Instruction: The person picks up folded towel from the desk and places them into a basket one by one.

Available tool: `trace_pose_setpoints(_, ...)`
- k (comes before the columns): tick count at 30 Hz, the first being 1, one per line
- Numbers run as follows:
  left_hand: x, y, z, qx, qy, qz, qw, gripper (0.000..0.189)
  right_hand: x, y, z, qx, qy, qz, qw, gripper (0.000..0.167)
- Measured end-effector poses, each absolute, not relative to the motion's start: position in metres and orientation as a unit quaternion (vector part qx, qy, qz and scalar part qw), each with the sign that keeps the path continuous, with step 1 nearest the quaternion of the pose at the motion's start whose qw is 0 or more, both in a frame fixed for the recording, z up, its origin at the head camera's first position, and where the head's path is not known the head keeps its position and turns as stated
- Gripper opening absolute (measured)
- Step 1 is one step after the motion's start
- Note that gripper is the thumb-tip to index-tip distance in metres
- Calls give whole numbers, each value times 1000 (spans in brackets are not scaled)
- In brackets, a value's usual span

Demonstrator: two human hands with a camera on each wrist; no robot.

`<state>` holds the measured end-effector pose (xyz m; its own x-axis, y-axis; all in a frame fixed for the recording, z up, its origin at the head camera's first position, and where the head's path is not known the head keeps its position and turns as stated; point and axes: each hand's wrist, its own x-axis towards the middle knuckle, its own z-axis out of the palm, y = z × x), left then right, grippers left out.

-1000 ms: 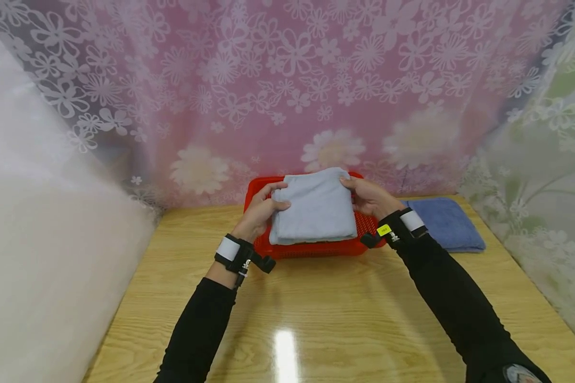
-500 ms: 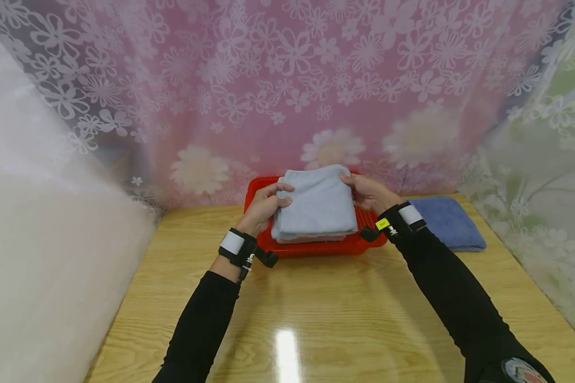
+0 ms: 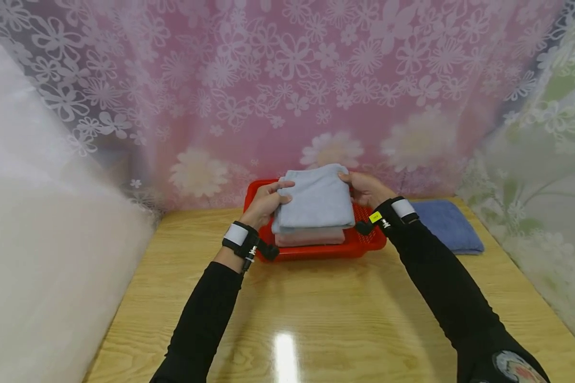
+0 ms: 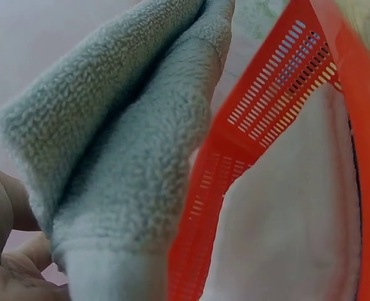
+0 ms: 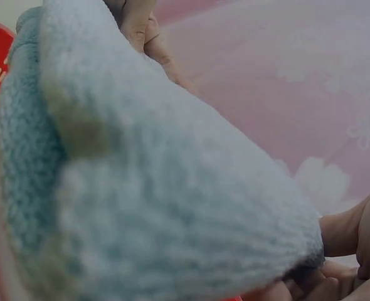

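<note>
Both hands hold a folded light blue towel (image 3: 316, 198) over a red plastic basket (image 3: 364, 246). My left hand (image 3: 263, 205) grips its left edge, thumb on top. At the upper right corner, my right hand (image 3: 366, 189) pinches the towel between thumb and fingers. Under the towel's near edge a folded pink towel (image 3: 309, 238) lies in the basket, mostly hidden in the head view. The left wrist view shows the light blue towel (image 4: 128, 138) tilted, its folded layers apart, with the pale pink towel (image 4: 285, 207) below against the slotted basket wall.
A folded darker blue towel (image 3: 448, 226) lies on the wooden table (image 3: 335, 314) right of the basket, partly behind the right forearm. A pink flowered curtain (image 3: 249, 106) hangs right behind the basket. A white sheet (image 3: 43, 255) borders the left side.
The light blue towel's near edge has risen and drawn back from the basket's front, uncovering the pink towel beneath. Both hands have kept their hold and shifted only slightly.
</note>
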<state>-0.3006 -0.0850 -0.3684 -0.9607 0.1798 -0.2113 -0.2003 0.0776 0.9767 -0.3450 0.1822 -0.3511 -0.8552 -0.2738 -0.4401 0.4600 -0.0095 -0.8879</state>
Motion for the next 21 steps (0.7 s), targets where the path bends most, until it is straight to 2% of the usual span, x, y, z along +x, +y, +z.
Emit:
trace_pose_setpoints(6, -308, -89, -368, -13, 723, 679, 130, 40, -357, 176, -352, 67, 665, -699, 254, 22)
trace_pose_setpoints(14, -320, -94, -375, -4, 721, 678, 144, 39, -364, 172, -353, 69, 677, -685, 259, 20)
trace_pose_setpoints(21, -328, -96, -380, 6, 723, 674, 153, 42, -368, 173, -361, 72, 699, -670, 239, 21)
